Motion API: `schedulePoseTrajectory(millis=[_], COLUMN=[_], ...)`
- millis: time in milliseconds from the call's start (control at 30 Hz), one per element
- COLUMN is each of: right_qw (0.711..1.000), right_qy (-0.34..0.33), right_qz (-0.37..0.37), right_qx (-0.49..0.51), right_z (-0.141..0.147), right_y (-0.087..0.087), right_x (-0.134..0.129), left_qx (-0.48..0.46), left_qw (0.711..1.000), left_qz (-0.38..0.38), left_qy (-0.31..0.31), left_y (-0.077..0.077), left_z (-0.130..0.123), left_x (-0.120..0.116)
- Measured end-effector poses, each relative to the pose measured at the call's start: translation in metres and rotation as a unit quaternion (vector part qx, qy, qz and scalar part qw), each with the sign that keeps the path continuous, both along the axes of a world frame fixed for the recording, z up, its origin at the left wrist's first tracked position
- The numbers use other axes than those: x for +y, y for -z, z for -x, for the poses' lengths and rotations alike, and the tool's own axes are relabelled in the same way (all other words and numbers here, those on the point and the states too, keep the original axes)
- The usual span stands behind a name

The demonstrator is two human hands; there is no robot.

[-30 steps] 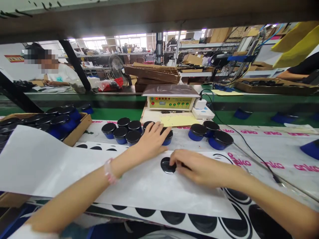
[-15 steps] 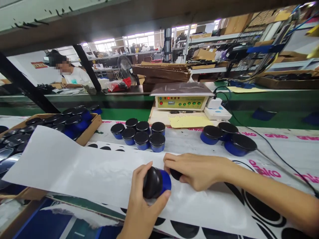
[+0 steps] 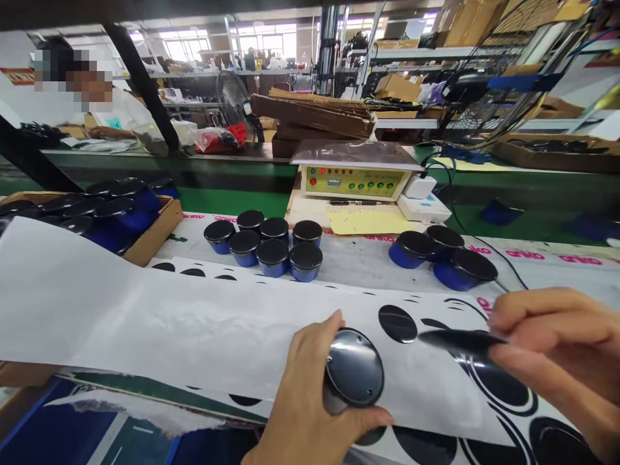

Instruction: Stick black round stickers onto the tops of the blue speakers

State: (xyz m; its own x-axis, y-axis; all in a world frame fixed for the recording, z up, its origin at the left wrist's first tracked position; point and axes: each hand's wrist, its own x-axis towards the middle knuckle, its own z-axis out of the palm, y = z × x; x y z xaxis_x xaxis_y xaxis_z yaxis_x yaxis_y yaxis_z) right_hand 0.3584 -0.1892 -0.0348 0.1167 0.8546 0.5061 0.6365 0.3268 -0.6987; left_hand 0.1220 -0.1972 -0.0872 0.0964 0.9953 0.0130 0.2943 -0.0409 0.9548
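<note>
My left hand (image 3: 310, 397) is wrapped round a round black-faced part (image 3: 356, 367), its flat face tilted towards me with small holes or screws near the rim. My right hand (image 3: 566, 352) pinches a thin black round sticker (image 3: 455, 341) by its edge, above the sheet and apart from the part. Motion blurs that hand somewhat. Beneath both hands lies a white backing sheet (image 3: 208, 329), with one black round sticker (image 3: 397, 323) between the hands. More black circles and rings show on a printed sheet (image 3: 545, 407) below and to the right.
Several blue cups with black tops (image 3: 274, 247) stand beyond the sheet, and 3 more (image 3: 411, 248) to the right. A cardboard box (image 3: 159, 229) at left holds many others. A control box (image 3: 353, 181) with cables stands behind. Another person (image 3: 116, 116) sits far left.
My left hand has moved right and turned the part, bringing its flat face into view. My right hand has moved right, carrying the black sticker up off the sheet. The view has shifted slightly.
</note>
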Motion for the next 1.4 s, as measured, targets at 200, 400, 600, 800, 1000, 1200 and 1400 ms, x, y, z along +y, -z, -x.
schedulePoseTrajectory(millis=[200, 400, 600, 800, 1000, 1200, 1400], right_qw=[0.924, 0.866, 0.881, 0.907, 0.954, 0.975, 0.968], right_qy=[-0.067, -0.063, -0.063, -0.055, -0.032, -0.006, 0.033], right_qz=[0.196, 0.247, 0.236, 0.232, 0.18, 0.156, 0.17], right_qx=[0.32, 0.431, 0.406, 0.348, 0.236, 0.157, 0.18], right_z=[0.059, 0.085, 0.084, 0.082, 0.085, 0.087, 0.096], right_y=[0.037, 0.047, 0.048, 0.052, 0.045, 0.043, 0.037], right_x=[-0.013, -0.01, -0.012, -0.014, -0.013, -0.017, -0.018], left_qx=[-0.015, -0.013, 0.012, 0.031, 0.039, 0.038, 0.046], left_qw=[0.994, 0.995, 0.996, 0.995, 0.996, 0.996, 0.995], left_qz=[0.102, 0.085, 0.032, -0.022, -0.014, 0.001, 0.035], left_qy=[0.041, 0.058, 0.081, 0.09, 0.085, 0.081, 0.077], left_y=[-0.004, 0.0, 0.01, 0.011, 0.009, 0.011, 0.008], left_z=[-0.004, -0.001, 0.003, 0.003, 0.003, 0.003, 0.002], left_x=[0.001, 0.001, 0.001, 0.002, 0.002, 0.001, -0.001])
